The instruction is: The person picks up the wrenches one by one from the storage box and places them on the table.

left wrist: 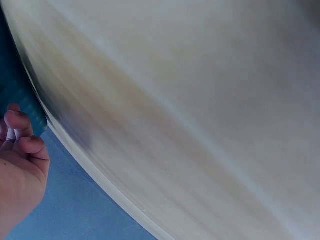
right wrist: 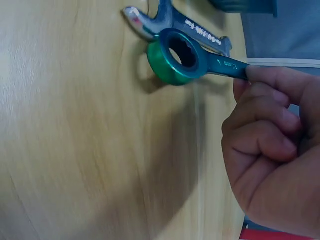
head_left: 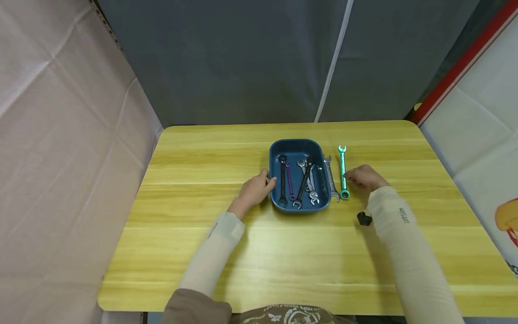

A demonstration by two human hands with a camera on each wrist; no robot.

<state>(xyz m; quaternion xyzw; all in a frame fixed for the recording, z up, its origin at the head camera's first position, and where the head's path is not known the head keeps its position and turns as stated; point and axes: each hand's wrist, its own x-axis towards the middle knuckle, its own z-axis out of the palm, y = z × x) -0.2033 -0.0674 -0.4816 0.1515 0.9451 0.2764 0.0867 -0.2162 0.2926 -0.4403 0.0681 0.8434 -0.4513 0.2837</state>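
Observation:
A blue plastic tray [head_left: 299,143] holds several wrenches: black ones [head_left: 282,180], a purple one [head_left: 289,182] and silver ones [head_left: 312,191]. My left hand [head_left: 254,190] holds the tray's left rim, the thumb lying over it; in the left wrist view the curled fingers [left wrist: 19,122] sit against the tray wall. Right of the tray, my right hand [head_left: 364,177] pinches a shiny green combination wrench [head_left: 343,173] by its shank, the ring end free. The right wrist view shows that ring end [right wrist: 175,60] tilted above the table, its shadow below.
A silver open-end wrench [head_left: 332,180] lies against the tray's right side, between the tray and the green wrench. The wooden table [head_left: 299,256] ends at a grey curtain [head_left: 243,67] behind. White cloth hangs at both sides.

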